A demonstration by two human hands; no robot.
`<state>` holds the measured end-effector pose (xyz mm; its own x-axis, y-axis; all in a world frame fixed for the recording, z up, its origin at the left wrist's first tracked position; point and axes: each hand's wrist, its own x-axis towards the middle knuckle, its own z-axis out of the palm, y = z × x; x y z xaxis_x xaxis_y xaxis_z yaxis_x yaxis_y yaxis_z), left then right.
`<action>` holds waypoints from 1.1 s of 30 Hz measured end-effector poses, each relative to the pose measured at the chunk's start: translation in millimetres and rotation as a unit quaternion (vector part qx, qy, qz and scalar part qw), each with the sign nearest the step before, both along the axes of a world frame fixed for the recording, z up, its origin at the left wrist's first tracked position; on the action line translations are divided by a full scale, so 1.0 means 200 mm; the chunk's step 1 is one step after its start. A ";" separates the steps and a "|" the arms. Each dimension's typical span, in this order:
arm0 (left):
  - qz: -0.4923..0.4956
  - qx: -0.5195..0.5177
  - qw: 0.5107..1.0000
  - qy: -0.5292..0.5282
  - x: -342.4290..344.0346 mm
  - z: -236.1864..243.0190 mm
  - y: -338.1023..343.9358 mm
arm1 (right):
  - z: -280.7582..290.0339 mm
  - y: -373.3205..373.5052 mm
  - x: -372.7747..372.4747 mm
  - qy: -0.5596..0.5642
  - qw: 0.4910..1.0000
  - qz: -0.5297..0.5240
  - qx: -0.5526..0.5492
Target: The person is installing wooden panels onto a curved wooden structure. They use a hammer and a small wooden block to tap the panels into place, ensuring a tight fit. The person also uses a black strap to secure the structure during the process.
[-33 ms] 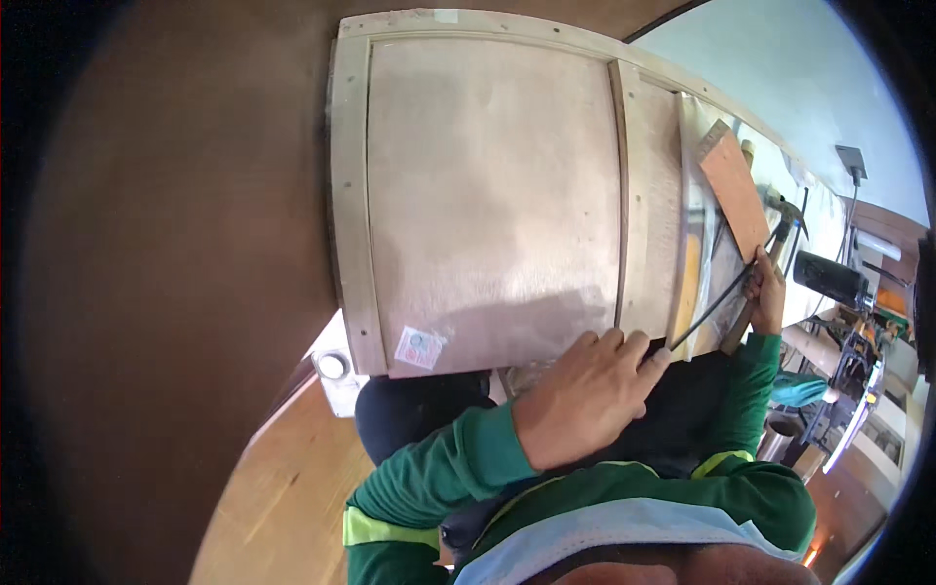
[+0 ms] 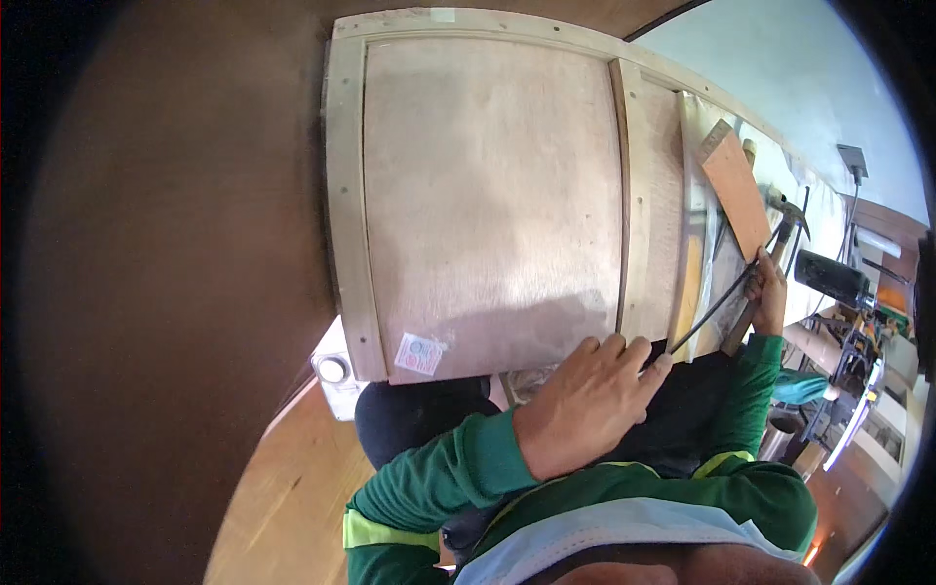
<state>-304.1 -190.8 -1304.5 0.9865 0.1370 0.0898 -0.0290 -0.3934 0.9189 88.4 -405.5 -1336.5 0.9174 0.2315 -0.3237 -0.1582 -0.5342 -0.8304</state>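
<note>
A thin dark rod [image 2: 717, 309] slants between my two hands. My left hand [image 2: 590, 405] is closed, with fingers bent and its thumb side at the rod's near end. Farther to the right, my right hand [image 2: 768, 292] is wrapped round the rod's upper part, beside a reddish-brown wooden board [image 2: 738, 195]. A claw hammer [image 2: 788, 212] lies by that hand, its wooden handle running back beneath or behind the fingers; I cannot tell whether they touch it. The large framed plywood panel [image 2: 497, 195] lies before me, with a small printed sticker [image 2: 420, 354] near its front edge.
Clear plastic sheeting [image 2: 694, 185] and a yellowish wood strip [image 2: 689, 283] lie right of the panel's crossbar [image 2: 634, 195]. A black cylindrical object [image 2: 831, 278] stands beyond my right hand. At far right another person's green sleeve [image 2: 799, 388] shows. A white box with a round knob [image 2: 333, 370] sits at left.
</note>
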 end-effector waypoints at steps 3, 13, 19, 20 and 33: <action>-0.017 -0.003 1.000 0.020 -0.02 0.00 0.02 | 0.00 0.00 0.01 0.010 1.000 -0.017 -0.002; -0.055 0.031 0.996 0.056 -0.04 -0.07 -0.01 | -0.02 -0.12 0.09 0.063 0.995 -0.042 0.057; -0.056 -0.100 0.993 0.010 0.07 -0.04 0.14 | -0.03 -0.07 0.06 0.035 0.999 -0.031 0.021; -0.043 -0.115 0.992 0.013 0.09 -0.03 0.17 | 0.00 -0.04 0.05 0.042 0.999 -0.012 0.027; 0.387 0.389 0.835 0.034 0.63 -0.17 0.43 | 0.18 -0.36 -0.25 0.121 0.937 -0.148 0.291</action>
<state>-178.6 -104.1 -1337.8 0.6362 0.6625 0.3955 0.5529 -0.7490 0.3652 38.7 -476.6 -1299.7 0.8857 0.1808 -0.4276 -0.4485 0.0960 -0.8886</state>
